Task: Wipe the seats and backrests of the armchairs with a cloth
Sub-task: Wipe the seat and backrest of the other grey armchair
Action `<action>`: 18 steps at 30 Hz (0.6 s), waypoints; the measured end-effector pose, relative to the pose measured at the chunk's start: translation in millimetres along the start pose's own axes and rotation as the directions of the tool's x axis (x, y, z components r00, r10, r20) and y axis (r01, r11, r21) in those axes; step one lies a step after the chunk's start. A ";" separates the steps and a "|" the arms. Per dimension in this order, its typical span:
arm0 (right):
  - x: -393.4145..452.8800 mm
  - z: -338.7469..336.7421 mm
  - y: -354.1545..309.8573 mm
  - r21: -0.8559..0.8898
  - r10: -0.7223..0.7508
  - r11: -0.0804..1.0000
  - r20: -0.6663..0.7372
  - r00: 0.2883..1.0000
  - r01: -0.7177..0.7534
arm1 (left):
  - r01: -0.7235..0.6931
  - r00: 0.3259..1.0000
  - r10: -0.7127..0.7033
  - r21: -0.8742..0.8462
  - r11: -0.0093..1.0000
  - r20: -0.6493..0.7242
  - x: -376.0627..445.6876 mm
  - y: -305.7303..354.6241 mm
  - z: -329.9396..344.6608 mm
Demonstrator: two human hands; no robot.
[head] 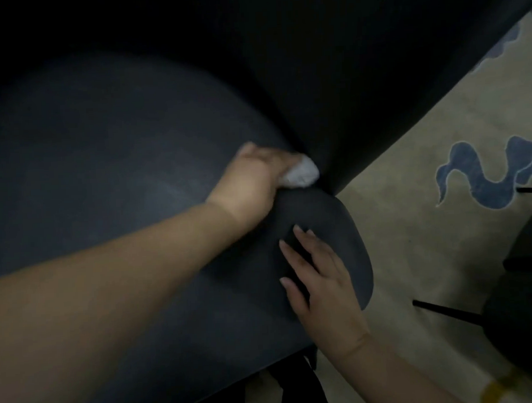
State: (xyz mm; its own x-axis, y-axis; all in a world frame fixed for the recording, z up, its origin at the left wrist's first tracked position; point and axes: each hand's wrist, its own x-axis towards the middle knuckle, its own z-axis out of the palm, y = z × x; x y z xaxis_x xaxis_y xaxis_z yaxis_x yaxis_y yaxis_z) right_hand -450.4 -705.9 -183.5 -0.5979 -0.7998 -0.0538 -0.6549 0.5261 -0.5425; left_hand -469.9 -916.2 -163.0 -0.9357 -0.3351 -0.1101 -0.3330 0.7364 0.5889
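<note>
Left hand (248, 180) grips balled cloth (301, 171) at seat's (105, 178) right rear corner by backrest (345, 91); right hand (316, 272) flat, fingers spread, on front right edge; next likely wiping up backrest.

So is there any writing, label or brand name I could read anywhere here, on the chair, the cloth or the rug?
None. The dark armchair seat, the white cloth in the left hand and the rug show no readable text; the rug carries only blue swirl patterns.

Beige carpet (410, 195) — blue swirls; the dark armchair (105, 178) stands on it.
</note>
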 end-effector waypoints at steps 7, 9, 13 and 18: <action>-4.3 -2.1 15.4 0.046 -0.063 0.997 -0.006 0.998 0.064 | -0.048 0.996 0.034 0.183 0.982 0.080 -2.0 1.3 26.9; -6.7 -2.7 16.9 0.053 -0.064 0.996 -0.012 0.998 0.065 | -0.069 0.988 0.057 0.081 0.994 0.146 -11.8 7.2 30.8; -9.2 -5.2 15.3 0.055 -0.053 0.997 0.015 0.998 0.052 | -0.166 0.964 0.161 0.006 0.986 0.211 -20.9 20.9 25.5; -17.2 -7.3 12.6 0.066 -0.007 0.998 0.027 1.000 0.005 | 0.191 0.969 -0.214 -0.173 0.966 -0.126 -14.5 21.8 10.4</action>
State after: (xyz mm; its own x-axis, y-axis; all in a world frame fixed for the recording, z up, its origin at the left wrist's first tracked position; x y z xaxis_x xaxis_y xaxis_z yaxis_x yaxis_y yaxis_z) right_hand -451.8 -683.4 -183.3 -0.5810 -0.8107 -0.0728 -0.6258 0.5020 -0.5970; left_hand -464.7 -889.2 -156.9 -0.8206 -0.5560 -0.1321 -0.4804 0.5459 0.6864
